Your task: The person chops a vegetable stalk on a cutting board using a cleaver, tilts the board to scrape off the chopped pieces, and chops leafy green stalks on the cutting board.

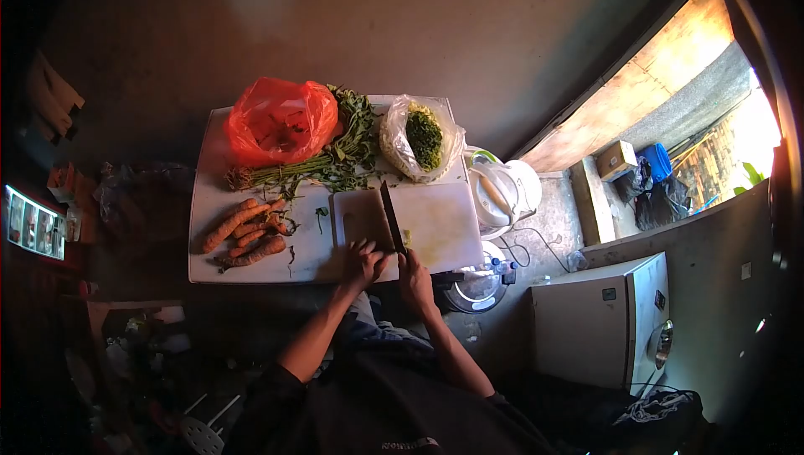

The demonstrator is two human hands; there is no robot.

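My right hand [414,281] is closed round the handle of a long kitchen knife [392,219], whose dark blade points away from me over the white cutting board [448,212]. Just left of the blade, at the board's near edge, rests my left hand [365,264] with its fingers bent. Whatever those fingers hold is too small to make out. A few pale green pieces [407,237] lie right of the blade. Several carrots [243,233] are on the table left of the board. Behind it spreads a bundle of leafy greens [339,153] with roots attached.
An open red plastic bag [280,124] and a clear bag of chopped greens [425,138] stand at the back of the white table [203,204]. White appliances [511,191] sit beyond its right edge. A small white fridge [586,312] is at lower right, below a bright opening.
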